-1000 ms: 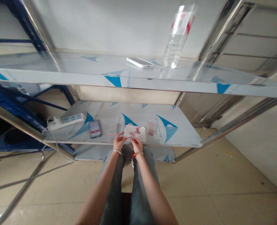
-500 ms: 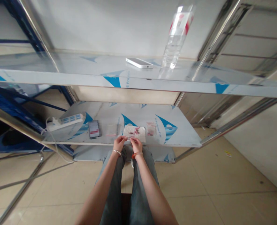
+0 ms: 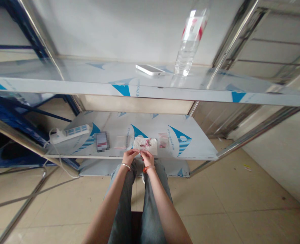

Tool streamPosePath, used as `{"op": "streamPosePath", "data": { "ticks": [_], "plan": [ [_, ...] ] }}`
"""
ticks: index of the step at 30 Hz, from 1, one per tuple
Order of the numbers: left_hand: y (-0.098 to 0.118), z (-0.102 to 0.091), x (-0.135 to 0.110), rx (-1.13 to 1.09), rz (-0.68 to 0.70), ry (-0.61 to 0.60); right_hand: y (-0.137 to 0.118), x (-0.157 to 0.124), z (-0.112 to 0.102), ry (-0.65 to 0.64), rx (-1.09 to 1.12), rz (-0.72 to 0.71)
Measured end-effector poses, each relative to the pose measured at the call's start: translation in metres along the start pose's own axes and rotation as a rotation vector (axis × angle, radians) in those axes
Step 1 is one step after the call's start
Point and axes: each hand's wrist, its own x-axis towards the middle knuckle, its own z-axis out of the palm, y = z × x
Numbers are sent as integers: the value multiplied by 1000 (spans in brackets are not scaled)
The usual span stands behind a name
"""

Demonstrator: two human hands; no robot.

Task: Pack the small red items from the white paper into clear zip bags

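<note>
My left hand [image 3: 129, 157] and my right hand [image 3: 147, 158] meet fingertip to fingertip at the front edge of the lower shelf. Both are closed in a pinch; whatever sits between the fingers is too small to make out. Just beyond them lies a white cloth or tissue [image 3: 153, 147] with small pink and dark red pieces [image 3: 147, 142] on it. To its right rests a clear bag [image 3: 163, 140] with reddish bits inside. Left of it is another clear packet [image 3: 120, 142], and farther left a dark-edged, blurred-out packet [image 3: 102, 141].
A white power strip [image 3: 72, 133] with its cord lies at the left end of the lower shelf [image 3: 200, 145]. Above it, the upper shelf's edge [image 3: 89, 88] crosses the view, bearing a white phone [image 3: 150, 70] and a water bottle [image 3: 190, 40].
My fingertips have drawn closer together, the left hand shifting slightly to the right. The things on the shelves have stayed where they were.
</note>
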Motion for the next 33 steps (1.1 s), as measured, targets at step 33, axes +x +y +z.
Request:
{"op": "streamPosePath", "data": {
  "ticks": [33],
  "plan": [
    [-7, -8, 2, -212, -83, -96, 4, -5, 17, -164, -35, -3]
  ]
}}
